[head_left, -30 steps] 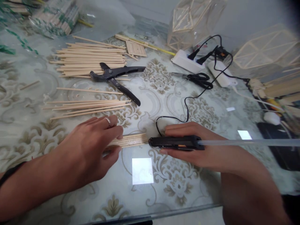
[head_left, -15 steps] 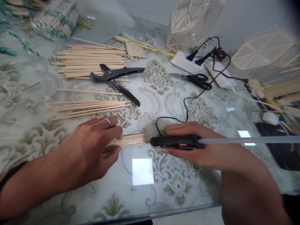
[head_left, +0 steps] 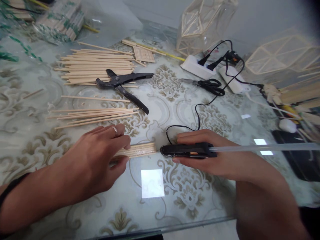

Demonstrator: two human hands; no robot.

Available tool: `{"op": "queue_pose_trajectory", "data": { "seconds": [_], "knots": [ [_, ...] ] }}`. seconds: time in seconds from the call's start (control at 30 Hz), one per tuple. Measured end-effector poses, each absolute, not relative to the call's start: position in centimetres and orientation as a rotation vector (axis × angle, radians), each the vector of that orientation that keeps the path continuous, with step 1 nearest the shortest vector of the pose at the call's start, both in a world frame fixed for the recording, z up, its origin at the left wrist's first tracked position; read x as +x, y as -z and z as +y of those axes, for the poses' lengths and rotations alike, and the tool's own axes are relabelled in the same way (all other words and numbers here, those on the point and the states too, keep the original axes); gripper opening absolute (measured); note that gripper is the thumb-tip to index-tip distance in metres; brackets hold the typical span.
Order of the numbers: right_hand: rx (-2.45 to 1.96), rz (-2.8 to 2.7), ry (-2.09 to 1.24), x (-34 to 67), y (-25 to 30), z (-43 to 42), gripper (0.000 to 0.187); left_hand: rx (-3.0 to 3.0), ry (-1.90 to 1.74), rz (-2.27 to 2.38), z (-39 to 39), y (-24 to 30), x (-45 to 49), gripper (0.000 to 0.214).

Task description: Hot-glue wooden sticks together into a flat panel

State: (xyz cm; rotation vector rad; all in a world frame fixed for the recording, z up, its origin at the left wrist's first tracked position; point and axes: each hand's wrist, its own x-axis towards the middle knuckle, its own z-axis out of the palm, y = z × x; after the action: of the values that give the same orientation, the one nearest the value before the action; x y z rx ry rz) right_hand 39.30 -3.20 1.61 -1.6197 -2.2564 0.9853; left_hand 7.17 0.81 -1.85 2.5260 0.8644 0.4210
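My left hand [head_left: 100, 156], with a ring on one finger, pinches a narrow strip of wooden sticks [head_left: 143, 149] laid side by side on the table. Its left part is hidden under the hand. Closed around a black hot glue gun [head_left: 188, 150] is my right hand [head_left: 212, 166]. The gun's tip points left, at or very near the right end of the strip; contact cannot be made out. From its rear a long translucent glue stick [head_left: 250, 148] runs to the right.
Behind my left hand lie loose sticks [head_left: 100, 115], black cutters [head_left: 117, 80] and a larger stick pile [head_left: 97, 63]. Scissors [head_left: 212, 86] and a white power strip [head_left: 197, 66] sit farther back, with a black cord [head_left: 198, 113] trailing to the gun. Stick frames [head_left: 280, 55] stand behind.
Almost nothing differs. Both hands, the strip and the glue gun keep their places; the view has shifted very slightly.
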Motion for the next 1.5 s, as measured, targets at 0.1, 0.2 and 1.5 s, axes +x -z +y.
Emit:
{"op": "queue_pose_trajectory", "data": {
  "seconds": [0.1, 0.2, 1.5],
  "knots": [
    [-1.628, -2.225, -0.933, 39.3, -1.5, -3.6, 0.039, 2.519, -0.432, 0.862, 0.8, 1.9, 7.2, 0.016],
    [-1.614, -2.143, -0.822, 39.5, -1.1, -4.2, 0.034, 2.518, -0.442, 0.858, 0.8, 2.0, 7.1, 0.016],
    [-1.540, -1.993, -1.100, 36.0, -0.2, -3.1, 0.025, 2.562, -0.496, 0.880, 0.5, 1.8, 7.1, 0.020]
  ]
}}
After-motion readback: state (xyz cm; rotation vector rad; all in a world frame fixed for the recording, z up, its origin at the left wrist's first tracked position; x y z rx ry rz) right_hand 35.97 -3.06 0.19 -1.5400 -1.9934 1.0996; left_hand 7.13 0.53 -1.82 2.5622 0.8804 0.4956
